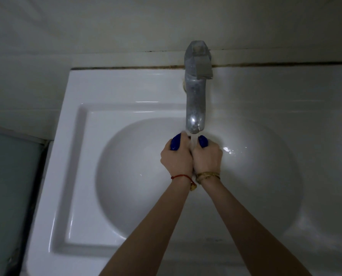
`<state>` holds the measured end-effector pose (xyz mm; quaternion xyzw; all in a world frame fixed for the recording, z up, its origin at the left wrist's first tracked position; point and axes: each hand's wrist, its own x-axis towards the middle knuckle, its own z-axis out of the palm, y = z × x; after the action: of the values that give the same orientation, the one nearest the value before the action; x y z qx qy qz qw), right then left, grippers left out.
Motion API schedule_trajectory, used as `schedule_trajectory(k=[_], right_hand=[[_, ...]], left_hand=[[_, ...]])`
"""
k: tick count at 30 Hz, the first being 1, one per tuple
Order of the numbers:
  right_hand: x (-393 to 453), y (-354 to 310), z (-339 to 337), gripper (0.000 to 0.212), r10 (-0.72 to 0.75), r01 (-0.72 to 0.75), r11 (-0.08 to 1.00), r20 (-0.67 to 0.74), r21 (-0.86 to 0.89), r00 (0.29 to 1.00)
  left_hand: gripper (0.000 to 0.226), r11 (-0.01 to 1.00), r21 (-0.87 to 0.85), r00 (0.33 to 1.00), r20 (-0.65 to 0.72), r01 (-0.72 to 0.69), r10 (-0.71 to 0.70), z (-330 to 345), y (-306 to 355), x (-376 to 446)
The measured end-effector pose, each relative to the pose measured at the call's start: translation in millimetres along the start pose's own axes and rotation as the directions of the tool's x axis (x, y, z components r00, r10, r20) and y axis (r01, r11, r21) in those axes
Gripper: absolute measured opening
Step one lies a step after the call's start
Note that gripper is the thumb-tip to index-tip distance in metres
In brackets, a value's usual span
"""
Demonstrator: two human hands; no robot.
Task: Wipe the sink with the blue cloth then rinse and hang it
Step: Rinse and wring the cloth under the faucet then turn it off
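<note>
Rinsing stage, judged: blue cloth (175, 143) bunched under running tap (196, 92), gripped by left hand (176, 158) and right hand (207, 158), fists curled tight, over sink (82, 176) basin. Wiping presumably finished; hanging remained.

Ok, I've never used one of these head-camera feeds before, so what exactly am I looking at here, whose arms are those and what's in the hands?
There is one picture, taken by a camera worn on a person's head, looking down, so the two bare arms reaching in from the bottom are the wearer's own. Below them is a white sink with a metal tap at the back. Water is running from its spout onto the hands. The left hand and right hand are pressed side by side, both gripping the blue cloth, which pokes out beyond the fingers. This looks like the rinsing step.
</note>
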<state>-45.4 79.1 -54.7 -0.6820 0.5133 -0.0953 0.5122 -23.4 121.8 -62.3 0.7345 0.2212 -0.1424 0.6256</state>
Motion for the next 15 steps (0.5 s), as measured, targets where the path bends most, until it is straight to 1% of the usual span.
schedule_trajectory(k=[4,7,9,11,12,13,14,15], right_hand=[[0,7,1,0.047,-0.083,0.083,0.997,0.000,-0.008,0.997],[-2,13,0,0.049,-0.159,0.158,0.987,-0.029,-0.022,0.987],[-2,15,-3,0.048,-0.184,0.183,0.983,-0.022,-0.015,0.983],[1,14,-7,0.039,-0.140,0.141,0.990,0.022,-0.008,0.990],[2,14,-10,0.032,-0.089,0.089,0.996,0.052,0.007,0.995],[5,15,-13,0.025,-0.020,0.017,0.999,0.083,0.042,0.996],[8,17,-16,0.022,0.061,-0.071,0.994,0.119,0.085,0.991],[13,21,-17,0.025,0.141,-0.160,0.980,0.151,0.120,0.978]], left_hand=[[0.047,0.999,0.032,1.000,0.004,0.028,-0.028,-3,-1,2],[0.050,0.994,0.108,0.999,0.036,-0.002,-0.002,-4,0,3],[0.050,0.993,0.121,0.998,0.063,-0.004,-0.003,-4,1,2],[0.046,0.993,0.115,0.996,0.072,0.038,-0.047,-4,1,1],[0.041,0.992,0.104,0.993,0.084,0.073,-0.082,-4,1,1],[0.033,0.991,0.088,0.988,0.103,0.104,-0.113,-5,1,2],[0.022,0.989,0.069,0.982,0.132,0.127,-0.136,-5,2,3],[0.013,0.990,0.057,0.976,0.165,0.132,-0.139,-5,2,5]])
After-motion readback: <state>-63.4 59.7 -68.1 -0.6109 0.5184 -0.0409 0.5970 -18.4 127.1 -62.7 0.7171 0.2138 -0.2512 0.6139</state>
